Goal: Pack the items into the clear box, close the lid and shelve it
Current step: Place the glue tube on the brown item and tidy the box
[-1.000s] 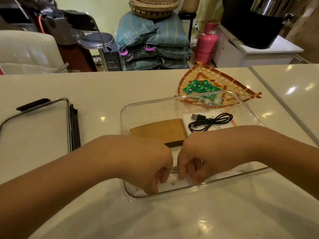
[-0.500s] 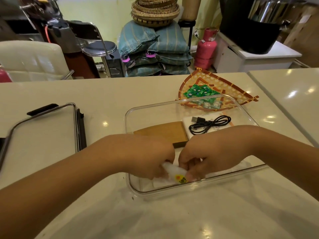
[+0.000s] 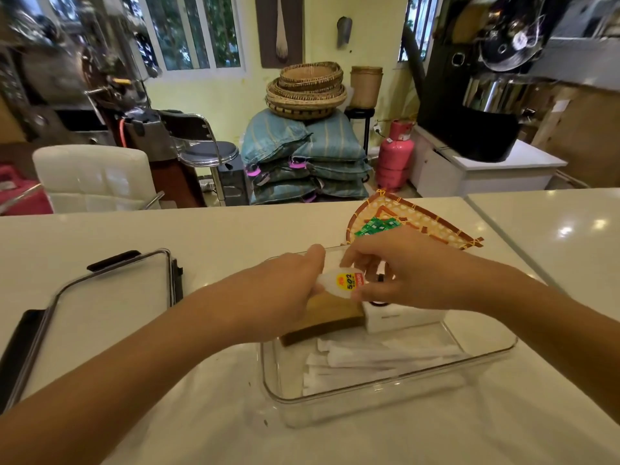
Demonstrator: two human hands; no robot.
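Observation:
The clear box (image 3: 385, 394) sits on the white counter before me. Inside lie several white paper-wrapped sticks (image 3: 379, 360), a brown block (image 3: 328, 317) and a white power bank (image 3: 399, 318) with a black cable mostly hidden by my hand. Above the box's far half, my left hand (image 3: 281, 293) and my right hand (image 3: 399, 273) both pinch a small white glue bottle (image 3: 342, 283) with a yellow and red label. The box's clear lid (image 3: 100, 310) with black latches lies flat at the left.
A woven fan-shaped tray (image 3: 426, 223) with several green packets (image 3: 375, 226) lies behind the box. A second counter (image 3: 553, 229) adjoins at the right. Beyond the counter stand a white chair (image 3: 94, 176), stacked sacks and a pink gas cylinder (image 3: 394, 156).
Both hands have risen from the near end of the box to over its far half, carrying the glue bottle. The paper-wrapped sticks are now uncovered. The camera has tilted up.

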